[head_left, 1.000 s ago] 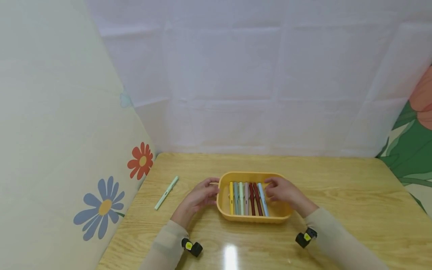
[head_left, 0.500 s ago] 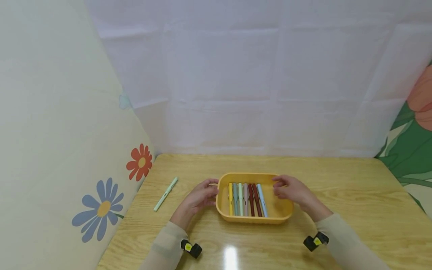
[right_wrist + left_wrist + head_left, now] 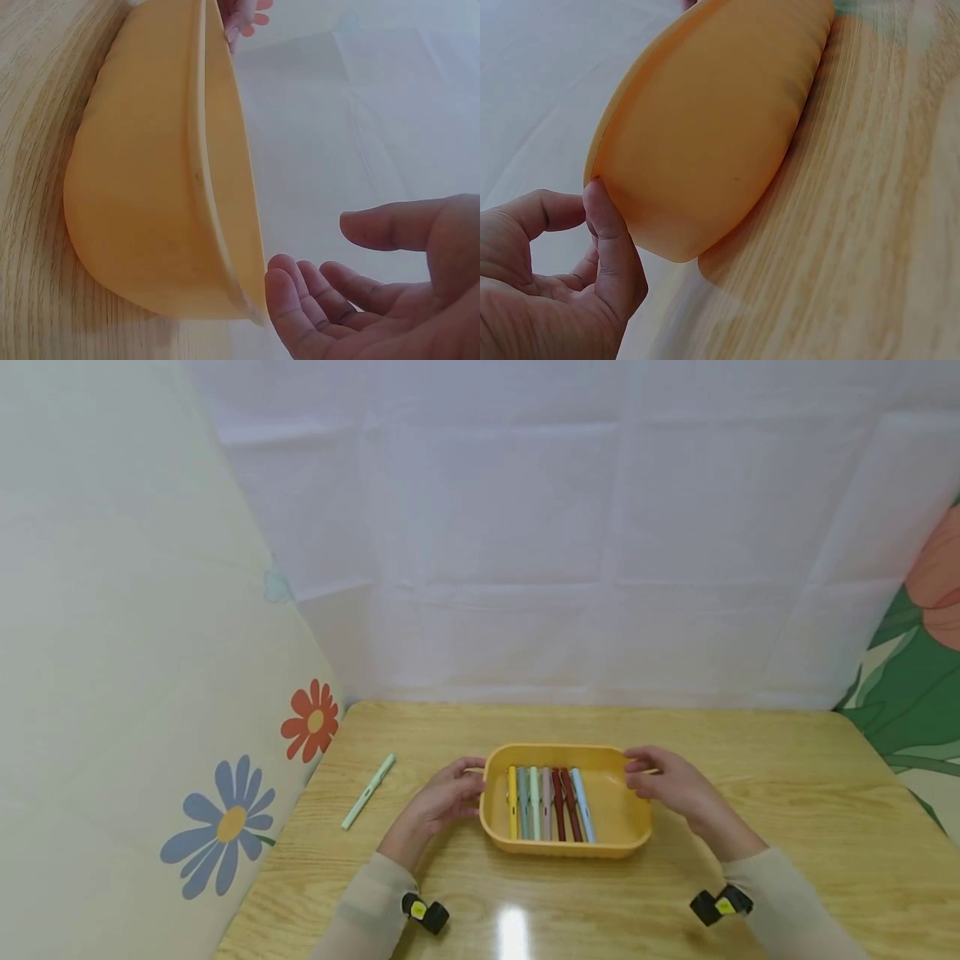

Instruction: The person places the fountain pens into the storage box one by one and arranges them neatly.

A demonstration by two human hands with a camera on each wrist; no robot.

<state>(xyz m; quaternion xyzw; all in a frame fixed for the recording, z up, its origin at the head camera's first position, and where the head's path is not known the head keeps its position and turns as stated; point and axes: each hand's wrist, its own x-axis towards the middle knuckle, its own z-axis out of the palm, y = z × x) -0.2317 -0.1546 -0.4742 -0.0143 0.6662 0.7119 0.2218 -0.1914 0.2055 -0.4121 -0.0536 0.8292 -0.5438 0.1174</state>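
A yellow plastic basket (image 3: pixel 570 850) sits on the table, holding a row of capped pens: a yellow pen (image 3: pixel 513 802), grey-green, pale green and mauve ones, two dark red ones, and a light blue pen (image 3: pixel 583 806) on the right. My left hand (image 3: pixel 444 797) grips the basket's left end; in the left wrist view, fingertips pinch its rim. At the right end, my right hand (image 3: pixel 675 785) hovers by the rim. The right wrist view shows its thumb apart from loosely bent fingers (image 3: pixel 289 300), with nothing between them.
A pale green pen (image 3: pixel 369 792) lies alone on the wooden table (image 3: pixel 787 827), left of the left hand. White cloth (image 3: pixel 525 568) hangs behind the table's back edge. A flower-printed sheet (image 3: pixel 180 710) borders the left side.
My right hand has moved right, from beside the light blue pen to the basket's right rim. The left hand stays at the left end, and the pens keep their places.
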